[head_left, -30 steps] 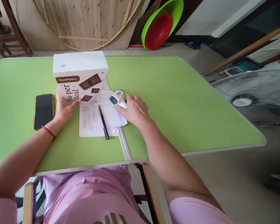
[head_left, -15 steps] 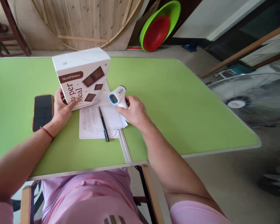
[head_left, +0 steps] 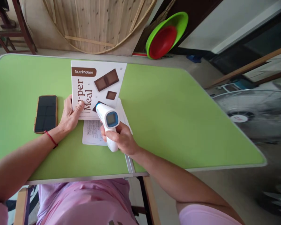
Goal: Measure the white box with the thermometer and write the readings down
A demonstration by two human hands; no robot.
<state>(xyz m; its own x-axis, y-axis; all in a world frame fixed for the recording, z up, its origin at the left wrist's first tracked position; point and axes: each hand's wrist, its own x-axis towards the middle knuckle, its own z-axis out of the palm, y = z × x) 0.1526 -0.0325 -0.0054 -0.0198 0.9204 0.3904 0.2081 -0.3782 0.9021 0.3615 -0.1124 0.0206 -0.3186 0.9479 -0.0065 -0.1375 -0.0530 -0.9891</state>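
Note:
My left hand [head_left: 71, 114] grips the lower left side of a white box [head_left: 84, 90] with "NutriMotion" and chocolate pieces printed on its front. The thumb lies across the front face. In my right hand [head_left: 121, 137] is a white and blue infrared thermometer [head_left: 107, 115], held by its handle with the small screen toward me. Its front end overlaps the box's lower right part in view; whether they touch I cannot tell. Handwritten sheets of paper [head_left: 90, 136] lie under and in front of the box, partly covered. The pen seen earlier is hidden.
A smartphone [head_left: 46, 114] in a brown case lies left of my left hand on the green table [head_left: 168, 122]. Beyond the table's right edge stands a fan [head_left: 243, 117]. Green [head_left: 181, 23] and red basins [head_left: 162, 42] lean at the back.
The box has turned so its printed front faces me squarely. My right hand has brought the thermometer left and nearer, turning its front end toward the box.

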